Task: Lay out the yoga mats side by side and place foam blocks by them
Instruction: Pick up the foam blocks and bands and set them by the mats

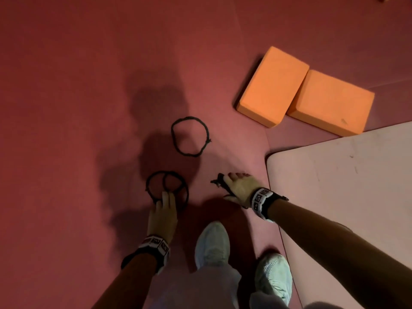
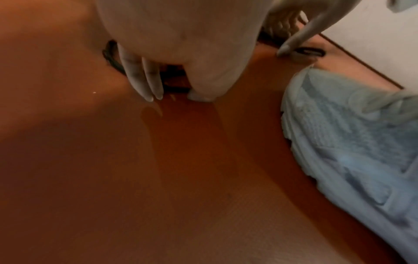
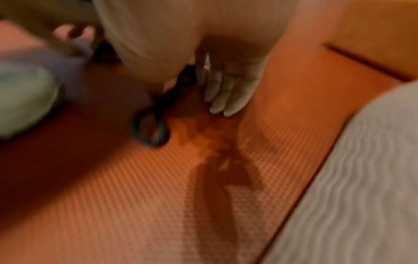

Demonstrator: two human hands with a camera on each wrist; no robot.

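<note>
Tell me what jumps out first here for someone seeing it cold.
Two orange foam blocks lie side by side at upper right, the brightest things on the red mat. Lower down, black cord loops lie on that mat: the left hand reaches onto a tangled pair, the right hand holds a bunched cord, and one loop lies alone above them.

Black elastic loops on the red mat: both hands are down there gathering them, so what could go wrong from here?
1. The lone black elastic loop lies beyond both hands and could be left behind on the dark red yoga mat.
2. The two overlapping black loops under the left hand may tangle when lifted.
3. The right hand already pinches a black loop; grabbing more might drop it near the white sneakers.
</note>
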